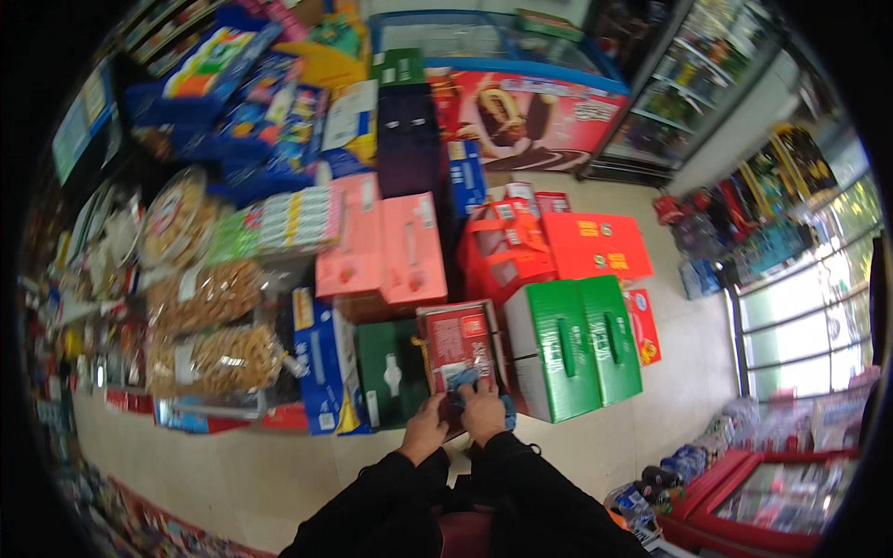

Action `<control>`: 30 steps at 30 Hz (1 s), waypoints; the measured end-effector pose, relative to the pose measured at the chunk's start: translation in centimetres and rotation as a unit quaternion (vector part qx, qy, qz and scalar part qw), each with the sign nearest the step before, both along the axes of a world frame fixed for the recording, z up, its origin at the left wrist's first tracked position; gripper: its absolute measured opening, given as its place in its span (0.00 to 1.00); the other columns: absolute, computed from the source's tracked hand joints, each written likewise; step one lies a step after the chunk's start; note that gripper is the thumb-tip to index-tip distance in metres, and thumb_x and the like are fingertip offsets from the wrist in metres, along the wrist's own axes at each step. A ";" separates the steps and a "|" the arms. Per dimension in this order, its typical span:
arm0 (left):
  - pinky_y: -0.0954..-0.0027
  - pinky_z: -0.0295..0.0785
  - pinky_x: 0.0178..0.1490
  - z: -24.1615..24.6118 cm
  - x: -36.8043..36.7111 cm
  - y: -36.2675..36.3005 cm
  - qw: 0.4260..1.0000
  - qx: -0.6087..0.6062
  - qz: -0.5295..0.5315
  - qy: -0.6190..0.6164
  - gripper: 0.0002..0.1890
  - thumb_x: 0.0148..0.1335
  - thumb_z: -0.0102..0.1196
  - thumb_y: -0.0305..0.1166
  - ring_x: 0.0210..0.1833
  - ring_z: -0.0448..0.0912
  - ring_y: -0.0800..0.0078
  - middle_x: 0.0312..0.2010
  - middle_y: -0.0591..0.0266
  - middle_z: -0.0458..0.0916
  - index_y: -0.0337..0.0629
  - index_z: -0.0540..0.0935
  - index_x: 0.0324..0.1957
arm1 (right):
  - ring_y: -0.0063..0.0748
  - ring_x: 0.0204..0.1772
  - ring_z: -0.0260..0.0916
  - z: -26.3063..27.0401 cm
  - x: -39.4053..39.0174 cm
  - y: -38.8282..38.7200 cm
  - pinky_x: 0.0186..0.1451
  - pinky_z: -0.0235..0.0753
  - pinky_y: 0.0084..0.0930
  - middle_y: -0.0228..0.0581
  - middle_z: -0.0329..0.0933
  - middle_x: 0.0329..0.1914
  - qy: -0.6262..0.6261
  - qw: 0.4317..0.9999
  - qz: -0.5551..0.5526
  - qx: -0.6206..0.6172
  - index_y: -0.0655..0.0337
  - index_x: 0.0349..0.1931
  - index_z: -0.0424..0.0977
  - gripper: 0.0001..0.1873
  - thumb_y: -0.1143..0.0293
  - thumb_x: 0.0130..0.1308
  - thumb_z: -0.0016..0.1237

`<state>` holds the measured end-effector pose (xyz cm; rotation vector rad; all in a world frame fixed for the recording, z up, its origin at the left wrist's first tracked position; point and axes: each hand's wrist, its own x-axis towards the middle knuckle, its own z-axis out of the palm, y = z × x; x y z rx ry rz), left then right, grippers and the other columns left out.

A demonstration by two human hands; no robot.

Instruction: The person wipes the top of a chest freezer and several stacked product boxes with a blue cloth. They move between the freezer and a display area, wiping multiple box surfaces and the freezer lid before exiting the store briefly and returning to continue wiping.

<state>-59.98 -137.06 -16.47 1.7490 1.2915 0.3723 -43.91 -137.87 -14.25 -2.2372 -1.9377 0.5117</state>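
Note:
In front of me stands a dark red carton (464, 335) with printed writing on its top. My right hand (484, 411) presses a crumpled blue cloth (466, 381) onto the near part of that carton. The fingers of my left hand (424, 427) rest at the carton's near left edge; whether they grip it, I cannot tell. Left of the carton is a dark green box (392, 373) with a white mark. On its right stand two green cartons (575, 349) with carry handles.
Pink cartons (413, 244), a red gift bag (509, 244) and a red box (596, 244) stand behind. Bagged snacks (216, 359) and a blue carton (322, 370) lie left. A chest freezer (530, 118) is at the back, a red freezer (760, 495) at the lower right.

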 end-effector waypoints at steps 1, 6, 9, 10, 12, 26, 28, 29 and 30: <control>0.56 0.72 0.56 0.9 0.1 0.0 1.000 -0.027 -0.001 0.012 0.32 0.56 0.54 0.27 0.55 0.75 0.45 0.55 0.41 0.74 0.46 0.64 0.65 | 0.60 0.48 0.72 0.0 0.4 0.0 0.48 0.76 0.46 0.52 0.72 0.43 0.018 0.999 0.034 -0.008 0.53 0.47 0.73 0.22 0.73 0.46 0.56; 0.57 0.74 0.52 2.5 -1.5 -1.1 0.999 -0.035 0.014 -0.035 0.33 0.57 0.55 0.27 0.52 0.77 0.45 0.58 0.44 0.73 0.49 0.64 0.67 | 0.42 0.48 0.77 1.3 2.2 1.0 0.50 0.76 0.36 0.40 0.78 0.47 0.379 0.905 0.072 -0.176 0.56 0.48 0.74 0.22 0.72 0.49 0.58; 0.62 0.74 0.50 3.7 -2.3 -0.4 0.982 -0.097 0.103 -0.123 0.30 0.60 0.55 0.26 0.49 0.79 0.54 0.56 0.48 0.75 0.52 0.68 0.66 | 0.29 0.49 0.73 0.8 4.3 1.2 0.54 0.75 0.28 0.34 0.75 0.46 0.703 0.671 -0.175 -0.157 0.60 0.53 0.72 0.23 0.79 0.53 0.53; 0.62 0.74 0.50 3.7 -3.1 0.1 0.983 -0.095 0.119 -0.107 0.30 0.60 0.55 0.26 0.49 0.79 0.55 0.56 0.49 0.75 0.51 0.69 0.66 | 0.32 0.50 0.74 1.8 4.7 2.1 0.56 0.75 0.30 0.36 0.75 0.49 0.754 0.613 -0.186 -0.145 0.60 0.55 0.71 0.24 0.77 0.55 0.50; 0.61 0.74 0.51 3.6 -4.4 1.2 0.985 0.016 0.139 -0.102 0.28 0.60 0.56 0.25 0.49 0.80 0.56 0.57 0.51 0.75 0.47 0.70 0.64 | 0.37 0.53 0.75 3.7 4.4 4.9 0.60 0.74 0.33 0.40 0.74 0.56 0.836 0.498 -0.196 -0.118 0.62 0.59 0.68 0.25 0.73 0.59 0.45; 0.57 0.65 0.66 7.9 -3.5 10.8 0.980 0.120 0.142 -0.077 0.23 0.58 0.56 0.24 0.63 0.68 0.49 0.61 0.51 0.71 0.41 0.74 0.58 | 0.57 0.69 0.59 3.1 -0.6 21.5 0.68 0.60 0.47 0.58 0.63 0.67 0.159 0.952 0.055 0.255 0.61 0.63 0.66 0.31 0.61 0.60 0.56; 0.57 0.63 0.67 7.0 -3.4 11.3 0.983 0.103 0.139 -0.058 0.24 0.57 0.56 0.24 0.65 0.66 0.49 0.63 0.50 0.69 0.40 0.72 0.59 | 0.59 0.74 0.50 2.6 -2.7 20.5 0.72 0.51 0.55 0.58 0.55 0.72 0.042 0.965 0.155 0.207 0.54 0.65 0.67 0.31 0.56 0.61 0.54; 0.57 0.63 0.67 6.7 -3.3 11.5 0.983 0.101 0.142 -0.060 0.24 0.57 0.56 0.24 0.65 0.66 0.48 0.63 0.50 0.69 0.39 0.72 0.59 | 0.60 0.75 0.48 2.2 -3.4 20.4 0.74 0.49 0.55 0.61 0.54 0.72 0.024 0.966 0.181 0.184 0.53 0.66 0.66 0.31 0.54 0.63 0.51; 0.57 0.63 0.67 6.5 -3.1 11.7 0.983 0.102 0.143 -0.062 0.24 0.57 0.56 0.24 0.64 0.66 0.48 0.63 0.50 0.69 0.39 0.73 0.59 | 0.60 0.75 0.48 1.8 -3.9 20.7 0.74 0.49 0.55 0.62 0.54 0.72 0.021 0.967 0.180 0.181 0.53 0.66 0.65 0.31 0.54 0.64 0.50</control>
